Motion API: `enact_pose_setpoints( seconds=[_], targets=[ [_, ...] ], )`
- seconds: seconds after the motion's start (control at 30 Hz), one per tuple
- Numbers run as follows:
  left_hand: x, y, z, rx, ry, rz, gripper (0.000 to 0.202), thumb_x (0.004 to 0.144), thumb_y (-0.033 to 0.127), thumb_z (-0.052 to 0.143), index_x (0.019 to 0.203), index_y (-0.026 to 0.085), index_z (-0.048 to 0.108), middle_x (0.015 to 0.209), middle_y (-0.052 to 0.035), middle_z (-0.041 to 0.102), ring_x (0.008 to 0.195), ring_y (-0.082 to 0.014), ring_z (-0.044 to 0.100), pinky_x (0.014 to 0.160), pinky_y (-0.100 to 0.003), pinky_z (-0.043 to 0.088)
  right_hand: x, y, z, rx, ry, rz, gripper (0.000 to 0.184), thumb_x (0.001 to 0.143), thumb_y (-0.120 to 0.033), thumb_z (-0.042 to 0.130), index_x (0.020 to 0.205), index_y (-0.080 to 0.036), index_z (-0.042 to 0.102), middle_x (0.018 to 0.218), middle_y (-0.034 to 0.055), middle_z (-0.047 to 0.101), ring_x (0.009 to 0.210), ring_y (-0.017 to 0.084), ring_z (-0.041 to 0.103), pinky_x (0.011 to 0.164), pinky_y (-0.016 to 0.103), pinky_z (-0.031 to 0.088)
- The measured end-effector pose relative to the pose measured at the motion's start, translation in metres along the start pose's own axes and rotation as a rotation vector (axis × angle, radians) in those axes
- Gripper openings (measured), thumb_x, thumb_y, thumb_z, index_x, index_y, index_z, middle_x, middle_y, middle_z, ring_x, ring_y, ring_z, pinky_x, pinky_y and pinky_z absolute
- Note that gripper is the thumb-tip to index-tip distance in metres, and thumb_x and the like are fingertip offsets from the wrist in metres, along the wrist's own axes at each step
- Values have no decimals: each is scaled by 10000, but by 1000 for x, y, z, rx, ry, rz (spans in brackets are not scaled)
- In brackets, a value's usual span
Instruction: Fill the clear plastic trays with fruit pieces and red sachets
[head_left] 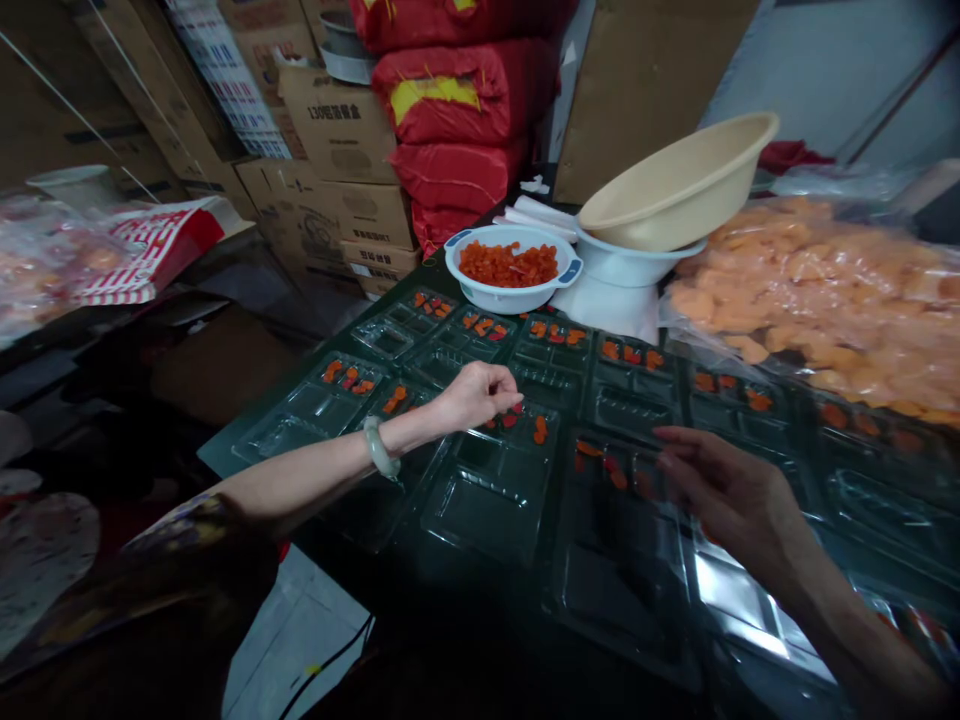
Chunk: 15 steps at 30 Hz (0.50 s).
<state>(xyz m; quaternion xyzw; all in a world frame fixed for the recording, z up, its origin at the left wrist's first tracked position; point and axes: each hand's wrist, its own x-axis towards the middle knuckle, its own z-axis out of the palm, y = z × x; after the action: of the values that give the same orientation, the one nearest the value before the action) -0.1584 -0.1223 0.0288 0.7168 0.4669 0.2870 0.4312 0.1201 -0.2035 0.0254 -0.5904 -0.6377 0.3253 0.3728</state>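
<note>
My left hand (484, 395), with a pale green bangle on its wrist, is closed in a pinch above a clear plastic tray (480, 510). Red and orange pieces (540, 430) lie in that tray's upper compartments, right beside the fingertips. Whatever the pinch holds is too small to make out. Over to the right, my right hand (724, 490) hovers slightly blurred, its fingers stretched out and no held thing visible. It is nearest to another clear tray (622, 590) that also has orange and red pieces along its upper row.
Several similar trays cover the dark green table (300, 480). Behind them stands a white basin (510, 297) of orange pieces, beside a tilted cream basin (682, 185). A plastic bag of orange slices (825, 290) lies right. Cardboard boxes (337, 130) and red bundles (465, 100) are stacked behind.
</note>
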Motion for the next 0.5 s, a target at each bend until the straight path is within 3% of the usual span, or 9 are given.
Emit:
enact_pose_setpoints(
  seconds=[0.13,0.3,0.4,0.5],
  targets=[
    [1,0,-7,-45,116,-20,130,749,233,568,651,148,551,543,16,503,486,-82,434,462,-213,336,2,0,7,19,-22,7,346,743,-460,573,970,-200,599,653,27,614,513,134,556,463,237,454],
    [-6,3,-24,-206,259,-120,102,707,219,626,733,137,572,641,-7,578,528,-76,476,489,-202,356,15,-21,41,63,-115,-28,286,734,-406,568,911,-189,624,660,22,605,513,124,540,467,236,450],
    [-16,4,-37,-236,341,-120,159,666,234,675,751,125,598,636,-3,571,529,-72,458,494,-199,346,28,-30,59,70,-167,-50,273,741,-381,539,907,-179,618,659,15,589,496,119,528,459,238,433],
    [-34,7,-49,-199,393,-153,187,672,293,678,709,123,610,598,2,548,500,-68,417,461,-194,313,52,-30,67,-9,-140,-92,257,752,-357,502,880,-170,623,652,24,599,506,133,534,486,255,435]
  ],
)
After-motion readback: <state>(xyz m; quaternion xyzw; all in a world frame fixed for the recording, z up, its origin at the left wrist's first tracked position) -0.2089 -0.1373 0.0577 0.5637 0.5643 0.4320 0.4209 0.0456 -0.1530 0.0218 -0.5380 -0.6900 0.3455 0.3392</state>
